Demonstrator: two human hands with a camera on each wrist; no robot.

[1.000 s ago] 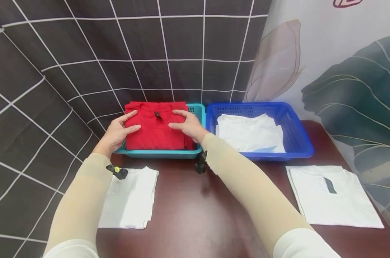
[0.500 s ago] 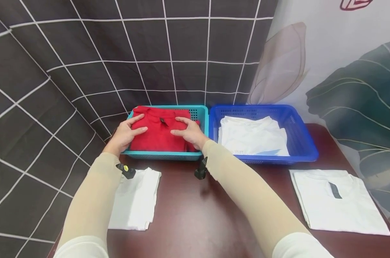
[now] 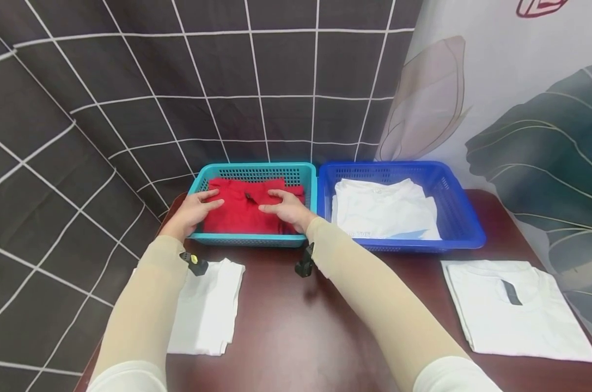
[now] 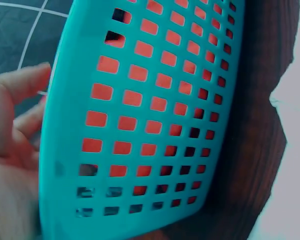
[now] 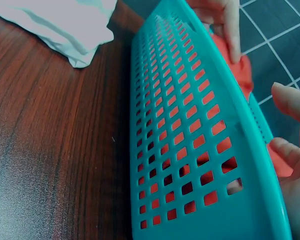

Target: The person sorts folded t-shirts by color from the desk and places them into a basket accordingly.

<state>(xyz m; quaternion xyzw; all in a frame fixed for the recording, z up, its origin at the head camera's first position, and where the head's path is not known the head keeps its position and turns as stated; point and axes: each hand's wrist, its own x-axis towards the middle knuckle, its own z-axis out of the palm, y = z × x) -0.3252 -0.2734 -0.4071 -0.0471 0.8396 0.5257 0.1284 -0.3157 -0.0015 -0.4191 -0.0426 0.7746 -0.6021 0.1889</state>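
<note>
A folded red T-shirt (image 3: 242,209) with a dark neck label lies inside the teal basket (image 3: 249,239), on top of other red cloth. At its left side is my left hand (image 3: 191,211), index finger and thumb spread over the cloth. My right hand (image 3: 288,209) is at the opposite side, its fingers also spread. In the right wrist view, the right hand (image 5: 297,155) shows thumb and finger apart above the rim. The left wrist view has the left hand (image 4: 12,140) partly behind the basket wall (image 4: 140,110). Some fingertips are hidden.
A blue basket (image 3: 457,218) with white T-shirts (image 3: 384,209) stands against the teal one on its right. One folded white T-shirt (image 3: 516,316) lies at the table's right; white cloth (image 3: 207,310) lies at left, partly under my left forearm. A dark checked curtain (image 3: 286,65) hangs behind.
The red T-shirt has gone down from above the teal basket's rim into the basket, and both hands have lowered with it. The head view has shifted slightly.
</note>
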